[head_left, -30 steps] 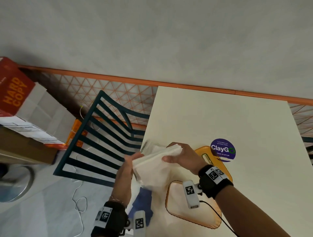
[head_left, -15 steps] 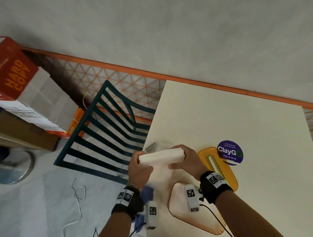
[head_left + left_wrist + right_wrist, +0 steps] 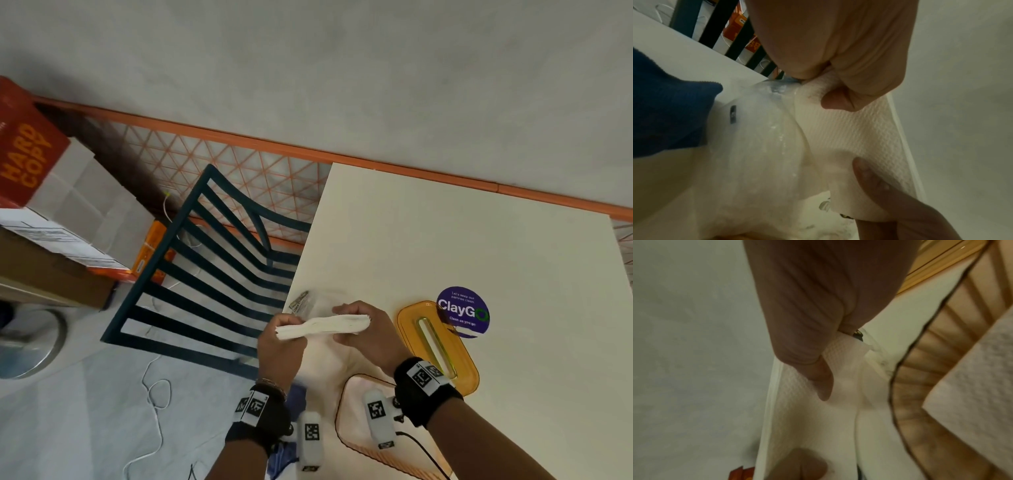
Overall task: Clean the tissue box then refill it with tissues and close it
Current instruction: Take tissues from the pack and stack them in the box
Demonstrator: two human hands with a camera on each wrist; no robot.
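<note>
Over at the left a dark slatted chair [image 3: 212, 274] stands against the table [image 3: 462, 246]; near the table's edge lies a crumpled clear wrapper [image 3: 303, 301], which I take to be the tissues' packaging; a blue cloth [image 3: 668, 104] sits at the near edge, probably what did the cleaning. The left hand [image 3: 281, 346] has its grip closed on one end of the stack of tissues [image 3: 322, 326], thumb and fingers pinching it; the right hand [image 3: 368, 334] pinches the other end likewise, so the stack hangs level in the air between them, above the table, sagging a little. Right of the hands, the open tissue box [image 3: 363, 442] rests on the table near the front edge, with what looks like a sheet already inside; its orange slotted lid [image 3: 442, 349] lies apart beside it, by a purple sticker [image 3: 462, 311]. So I judge the wiping done and the refill in hand; the stack must yet go in and the lid go on. The box is half hidden by the right wrist and cut off by the frame; whether it is truly clean I cannot tell.
</note>
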